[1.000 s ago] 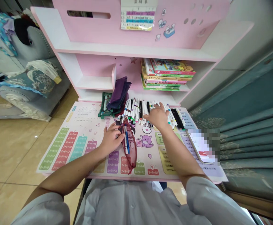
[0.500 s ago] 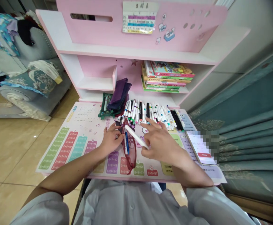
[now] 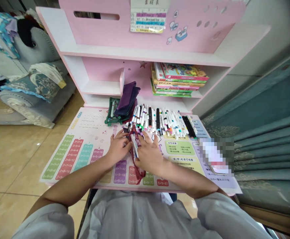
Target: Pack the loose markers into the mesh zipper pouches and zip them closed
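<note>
A dark red see-through pencil case (image 3: 138, 171) lies open on the printed desk mat (image 3: 85, 149). My left hand (image 3: 118, 147) holds the case's left edge with curled fingers. My right hand (image 3: 148, 154) lies over the case, fingers stretched forward, pressing a white marker (image 3: 135, 145) into the opening next to a blue pen. A row of several markers (image 3: 159, 120) lies just beyond both hands.
Purple and green pouches (image 3: 125, 104) sit at the back of the desk. Stacked books (image 3: 177, 79) fill the right shelf cubby. A phone (image 3: 215, 156) lies at the right on the mat. A sofa (image 3: 23, 83) stands to the left, a teal curtain (image 3: 266, 132) to the right.
My right hand took a white marker from the row, carried it back to the left and brought it down into the red case. My left hand stayed on the case.
</note>
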Demonstrator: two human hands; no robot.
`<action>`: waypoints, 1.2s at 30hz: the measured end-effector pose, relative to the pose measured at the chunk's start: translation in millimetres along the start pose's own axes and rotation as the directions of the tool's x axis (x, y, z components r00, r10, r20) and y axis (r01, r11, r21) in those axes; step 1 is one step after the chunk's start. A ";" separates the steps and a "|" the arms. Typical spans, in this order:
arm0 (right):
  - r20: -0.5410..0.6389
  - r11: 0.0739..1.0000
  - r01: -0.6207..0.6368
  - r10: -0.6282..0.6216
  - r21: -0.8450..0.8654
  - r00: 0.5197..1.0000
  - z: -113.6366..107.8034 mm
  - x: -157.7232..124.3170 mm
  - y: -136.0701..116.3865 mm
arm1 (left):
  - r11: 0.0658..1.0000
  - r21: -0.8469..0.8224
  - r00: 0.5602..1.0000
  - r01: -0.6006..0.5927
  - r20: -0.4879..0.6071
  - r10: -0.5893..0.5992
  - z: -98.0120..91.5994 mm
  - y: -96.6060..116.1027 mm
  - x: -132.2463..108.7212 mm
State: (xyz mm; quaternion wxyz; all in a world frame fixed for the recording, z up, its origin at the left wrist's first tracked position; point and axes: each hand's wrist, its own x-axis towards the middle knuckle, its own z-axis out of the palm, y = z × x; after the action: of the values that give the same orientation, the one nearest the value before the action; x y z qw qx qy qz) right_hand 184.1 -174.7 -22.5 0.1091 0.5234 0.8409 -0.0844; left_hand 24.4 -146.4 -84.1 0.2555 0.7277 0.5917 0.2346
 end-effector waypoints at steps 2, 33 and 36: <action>0.014 1.000 -0.004 0.004 -0.021 1.000 5.0 4.0 -1.9 | 1.000 0.000 1.000 0.009 -0.008 -0.009 0.0 1.5 0.3; -0.209 0.851 -0.480 0.520 0.215 0.828 12.7 83.7 108.6 | 0.998 -0.016 0.998 0.053 0.022 -0.052 -1.7 4.8 1.2; -0.222 0.853 -0.482 0.519 0.201 0.825 14.1 84.0 106.7 | 0.998 -0.016 0.998 0.053 0.020 -0.052 -1.7 4.8 1.0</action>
State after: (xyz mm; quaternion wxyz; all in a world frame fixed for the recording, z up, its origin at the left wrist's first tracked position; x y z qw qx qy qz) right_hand 245.3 -59.2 -61.8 -0.0234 0.7385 0.6728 -0.0380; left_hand 27.1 -146.0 -79.6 0.2734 0.7121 0.6061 0.2256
